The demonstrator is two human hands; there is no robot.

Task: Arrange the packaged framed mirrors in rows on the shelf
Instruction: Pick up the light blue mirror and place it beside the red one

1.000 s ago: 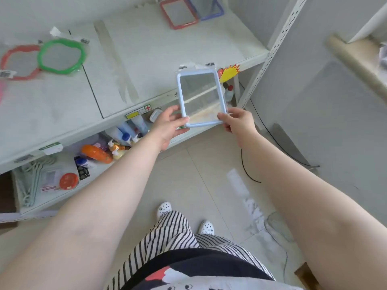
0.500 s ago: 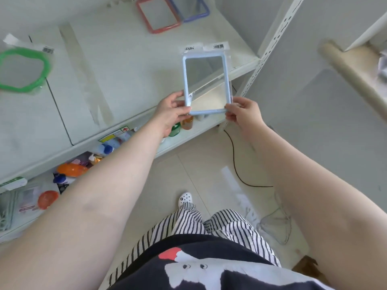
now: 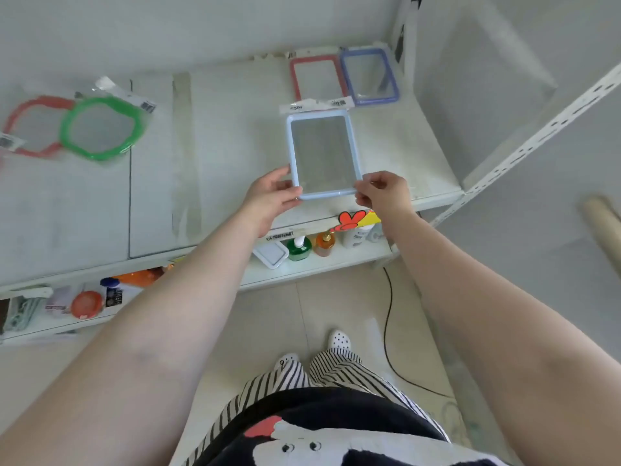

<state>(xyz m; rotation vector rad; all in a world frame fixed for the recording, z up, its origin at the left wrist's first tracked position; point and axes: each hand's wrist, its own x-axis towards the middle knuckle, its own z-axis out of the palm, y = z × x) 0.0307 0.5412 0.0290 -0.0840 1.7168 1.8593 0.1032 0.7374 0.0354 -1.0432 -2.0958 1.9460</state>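
Note:
A light blue rectangular packaged mirror (image 3: 324, 154) lies flat over the white shelf (image 3: 228, 146), just in front of a red-framed mirror (image 3: 317, 79) and a purple-framed mirror (image 3: 369, 75) at the back right. My left hand (image 3: 272, 196) pinches its near left corner. My right hand (image 3: 383, 190) pinches its near right corner. Whether it rests on the shelf or hovers just above it I cannot tell. At the far left lie a green wavy round mirror (image 3: 100, 127) and a red one (image 3: 32, 126), overlapping.
A white slotted upright (image 3: 537, 139) stands at the shelf's right end. The lower shelf (image 3: 336, 260) holds bottles, a small white box and other goods. A black cable (image 3: 389, 324) runs across the tiled floor by my feet.
Both hands have carried the light blue mirror from in front of the shelf edge forward and down over the shelf, tilting it flat, close behind the red and purple mirrors.

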